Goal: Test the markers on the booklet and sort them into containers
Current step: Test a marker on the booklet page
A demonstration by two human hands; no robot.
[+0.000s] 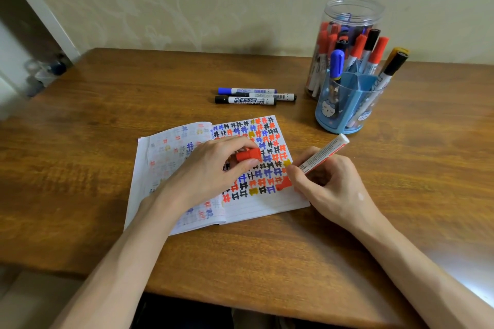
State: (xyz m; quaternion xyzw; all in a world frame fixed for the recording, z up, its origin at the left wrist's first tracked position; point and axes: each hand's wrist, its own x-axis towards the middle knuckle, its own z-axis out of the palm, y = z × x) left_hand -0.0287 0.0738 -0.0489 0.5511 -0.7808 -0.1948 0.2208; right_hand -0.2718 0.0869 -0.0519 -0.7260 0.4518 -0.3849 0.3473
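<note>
Marker [324, 153], pinched in the right hand [328, 189], is drawing red on the booklet [256, 208]; left hand [211, 168] is pinching the cap [248, 155], ideally holding that booklet flat.

One camera, worn on my head.
It faces forward and down, close above the near edge of the worktop [80, 157].

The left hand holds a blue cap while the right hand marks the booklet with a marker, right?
No: the head view shows the cap in the left hand is red, not blue. The right hand does mark the booklet with a marker.
</note>
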